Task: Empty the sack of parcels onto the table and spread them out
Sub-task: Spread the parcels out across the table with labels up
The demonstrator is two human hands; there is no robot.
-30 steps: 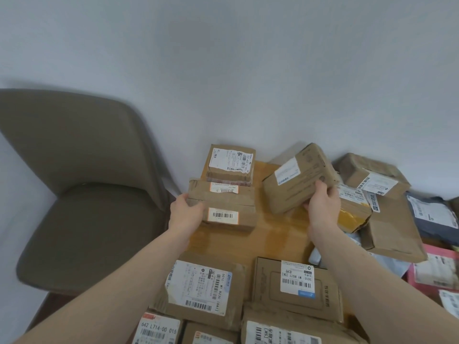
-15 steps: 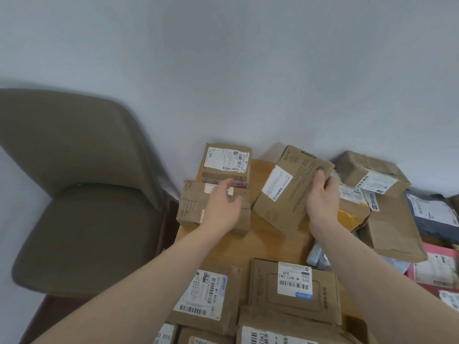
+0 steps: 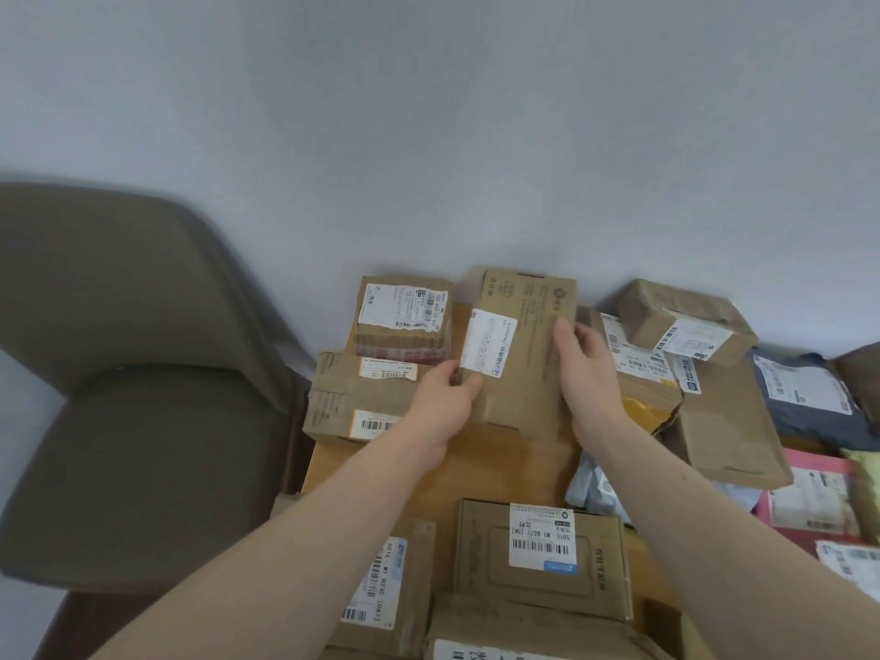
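Head camera, looking down on a wooden table (image 3: 500,464) pushed up against a plain pale wall (image 3: 476,135), with a brown-grey chair (image 3: 133,373) pulled in at the left end.

Centre of the action: a flat cardboard box (image 3: 524,354), held between both hands at the far middle of the table. Its long axis runs away from the person toward the wall, near end down by the tabletop, far end tipped up close to the wall, printed face and white label toward the camera.

Left hand (image 3: 445,402) pinches the box's near-left edge right under the label, thumb on top and fingers curled beneath. Right hand (image 3: 588,373) grips the right edge, thumb lying on the front face; the fingers go behind the cardboard and can't be seen.

It's crowded all round. Just left sits a taped box (image 3: 357,397) with a smaller labelled box (image 3: 405,316) behind it. On the right, a stack of brown parcels (image 3: 681,326) presses close to the right hand, with a dark grey mailer bag (image 3: 809,397) and a pink packet (image 3: 809,502) beyond. Nearer the person, a labelled carton (image 3: 543,554) lies between the forearms, another box (image 3: 395,588) half under the left arm.
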